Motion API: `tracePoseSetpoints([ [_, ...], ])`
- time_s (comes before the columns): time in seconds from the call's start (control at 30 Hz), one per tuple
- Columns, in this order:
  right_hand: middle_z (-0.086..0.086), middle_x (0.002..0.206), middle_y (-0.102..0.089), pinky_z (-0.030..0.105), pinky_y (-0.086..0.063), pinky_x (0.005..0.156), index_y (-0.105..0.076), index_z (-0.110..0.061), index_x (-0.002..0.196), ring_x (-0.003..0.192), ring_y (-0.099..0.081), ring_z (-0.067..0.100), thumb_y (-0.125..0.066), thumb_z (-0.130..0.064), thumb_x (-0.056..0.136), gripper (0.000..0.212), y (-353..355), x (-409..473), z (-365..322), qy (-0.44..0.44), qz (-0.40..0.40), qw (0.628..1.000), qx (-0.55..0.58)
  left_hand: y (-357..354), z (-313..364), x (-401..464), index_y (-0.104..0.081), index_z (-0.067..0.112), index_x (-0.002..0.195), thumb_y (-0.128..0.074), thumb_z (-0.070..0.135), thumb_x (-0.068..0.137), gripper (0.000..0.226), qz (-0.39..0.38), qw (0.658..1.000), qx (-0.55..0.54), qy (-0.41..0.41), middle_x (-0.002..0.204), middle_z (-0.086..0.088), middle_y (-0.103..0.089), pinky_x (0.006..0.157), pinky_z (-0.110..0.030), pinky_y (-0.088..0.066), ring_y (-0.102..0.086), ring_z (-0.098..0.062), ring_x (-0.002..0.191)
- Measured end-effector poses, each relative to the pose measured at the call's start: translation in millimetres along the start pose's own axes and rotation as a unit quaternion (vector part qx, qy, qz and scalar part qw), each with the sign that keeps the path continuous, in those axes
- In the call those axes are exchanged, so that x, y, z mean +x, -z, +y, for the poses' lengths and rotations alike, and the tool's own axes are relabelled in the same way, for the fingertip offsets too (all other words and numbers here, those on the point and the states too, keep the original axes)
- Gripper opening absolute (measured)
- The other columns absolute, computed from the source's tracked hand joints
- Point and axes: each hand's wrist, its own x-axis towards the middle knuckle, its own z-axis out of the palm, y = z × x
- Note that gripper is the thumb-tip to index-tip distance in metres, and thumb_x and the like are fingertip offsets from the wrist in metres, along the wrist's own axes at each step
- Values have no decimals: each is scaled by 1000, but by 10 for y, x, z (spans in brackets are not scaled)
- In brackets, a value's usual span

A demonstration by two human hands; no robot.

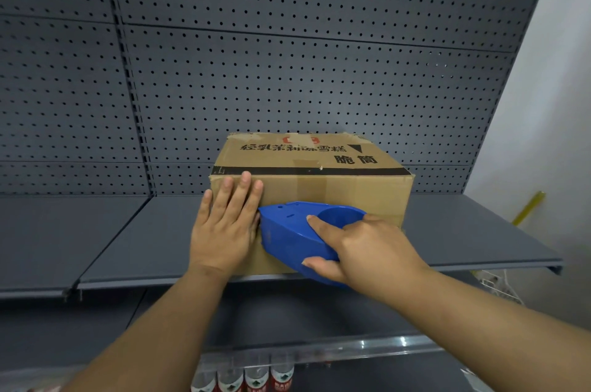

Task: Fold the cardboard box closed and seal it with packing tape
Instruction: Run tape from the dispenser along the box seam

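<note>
A brown cardboard box (332, 187) with black printed characters on its closed top stands on a grey metal shelf (479, 238). My left hand (225, 225) presses flat with straight fingers on the left part of the box's front face. My right hand (358, 251) grips a blue plastic tape dispenser (287, 231), whose nose is against the front face right beside my left hand. Clear tape shows faintly down the middle of the front face and over the top. The tape roll itself is hidden inside the dispenser.
A dark grey pegboard wall (287, 56) rises behind the box. A lower shelf holds several bottles with red labels (256, 379). A yellow strip (527, 206) and a white wire basket (499, 286) are at the right, by a white wall.
</note>
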Motion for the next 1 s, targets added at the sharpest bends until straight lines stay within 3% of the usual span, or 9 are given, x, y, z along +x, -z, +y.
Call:
tracePoseSetpoints([
  [0.07,-1,29,-42,14,-24,41,-76,-25,93,26,-43,13,-30,-61,71,62,1,-8,27,6,-3,1000,11,0,2,-4,1,22,149,-14,33,101,52,2,1000,-3,-1,157,6,14,117,-36,5,11,-14,144],
  [0.2,-2,30,-42,15,-35,38,-75,-24,96,27,-43,14,-33,-62,72,62,-19,-19,63,20,-17,999,48,-3,2,-5,1,21,149,-14,33,102,51,8,1000,1,-6,157,5,14,118,-35,5,11,-14,144],
  [0.33,-3,29,-42,15,-34,35,-75,-23,93,27,-43,14,-49,-64,66,55,27,-10,70,23,-18,998,50,3,-4,-8,-1,21,149,-15,33,102,51,14,1000,6,-12,157,5,13,118,-35,4,10,-15,145],
  [0.57,-6,32,-45,17,-34,35,-75,-25,96,29,-46,15,-34,-63,71,61,29,-15,136,25,-19,998,57,12,7,-6,1,22,149,-14,34,102,51,7,1000,-6,-9,157,6,14,118,-34,5,10,-14,145],
  [0.63,-5,41,-54,19,-32,42,-71,-27,108,39,-54,17,-37,-64,76,59,47,-29,150,29,-21,998,45,17,8,-4,2,22,149,-13,35,102,51,3,1000,-9,-8,157,6,14,118,-34,5,11,-13,144],
  [0.7,0,72,-68,25,-38,59,-47,-33,135,71,-63,23,-38,-64,85,60,122,-27,161,39,-67,995,68,21,10,-1,3,23,149,-12,35,102,51,-3,1000,-12,-7,157,6,15,118,-34,5,12,-13,144],
  [0.77,2,94,-68,27,-37,71,-26,-34,145,92,-59,25,-34,-63,88,65,173,-35,159,21,-127,987,97,20,9,-3,3,23,149,-13,35,102,51,-4,1000,-11,-5,157,6,15,118,-34,5,12,-13,144],
  [0.9,2,96,-68,27,-30,68,-22,-34,146,95,-58,25,-33,-64,88,67,215,-64,208,21,-137,988,70,4,8,-10,1,22,149,-16,35,102,52,3,1000,-1,-8,157,5,14,118,-34,4,11,-14,144],
  [1.0,4,79,-69,27,-34,63,-39,-32,140,80,-62,28,-36,-65,83,66,158,-108,295,22,-95,993,63,-1,2,-10,1,22,149,-15,35,101,52,1,1000,1,-6,157,5,15,118,-34,5,11,-14,144],
])
